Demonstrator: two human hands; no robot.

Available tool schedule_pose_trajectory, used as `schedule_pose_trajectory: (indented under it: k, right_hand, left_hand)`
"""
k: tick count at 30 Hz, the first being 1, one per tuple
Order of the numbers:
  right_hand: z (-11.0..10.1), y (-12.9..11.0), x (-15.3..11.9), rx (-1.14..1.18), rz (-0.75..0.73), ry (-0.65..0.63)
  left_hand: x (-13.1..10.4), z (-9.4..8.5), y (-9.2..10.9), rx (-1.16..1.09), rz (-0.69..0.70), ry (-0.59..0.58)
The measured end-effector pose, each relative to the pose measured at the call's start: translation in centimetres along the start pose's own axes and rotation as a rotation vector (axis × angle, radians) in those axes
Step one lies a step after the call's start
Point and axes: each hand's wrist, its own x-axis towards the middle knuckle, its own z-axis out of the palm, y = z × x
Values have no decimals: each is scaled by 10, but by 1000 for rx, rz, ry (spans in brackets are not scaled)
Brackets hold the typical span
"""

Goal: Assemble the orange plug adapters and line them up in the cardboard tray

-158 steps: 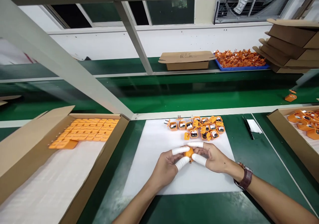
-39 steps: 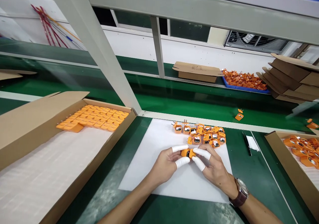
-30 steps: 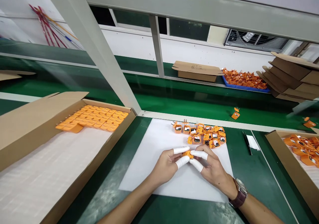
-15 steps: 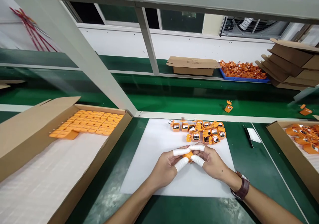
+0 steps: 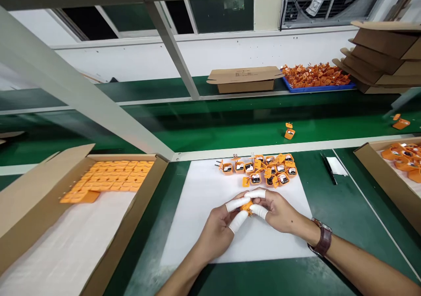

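Between my two hands is a small orange plastic housing [image 5: 246, 207], held over a white sheet [image 5: 194, 226]. My left hand [image 5: 221, 228] grips it from the left with thumb and index finger, both wrapped in white finger covers. From the right, my right hand [image 5: 278, 210] pinches the same piece, its thumb and index finger covered likewise. The fingers hide much of the housing. Just beyond my hands, several open orange housings [image 5: 255, 179] lie grouped on the sheet, with dark and white parts inside and lids hanging beside them.
At the left, a cardboard box [image 5: 141, 199] holds rows of orange pieces [image 5: 115, 173]. Another box [image 5: 378, 164] with orange housings is at the right. A black pen-like tool [image 5: 329, 169] lies by a white slip [image 5: 337, 166]. Behind runs a green belt [image 5: 230, 131]; a blue tray [image 5: 315, 89] sits above it.
The camera view has turned slightly, so the surroundings sit differently in the picture. Both hands still hold the orange housing, with only a slight shift of the fingers.
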Motion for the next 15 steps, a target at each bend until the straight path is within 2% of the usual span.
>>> schedule_pose_trajectory:
  k: [4,8,11,15]
  right_hand:
    - [-1,1,-2,-27,-15,-11]
    - [-4,0,-4,40,-44,-62]
    - [-5,-4,-3,97,-39,-98]
    - [1,-3,1,73,-30,-23]
  left_hand:
    - [-1,1,-2,27,22,41]
    - [1,6,-5,24,40,95]
    - [3,6,-4,10,25,88]
    - [5,3,-4,-25,-2,50]
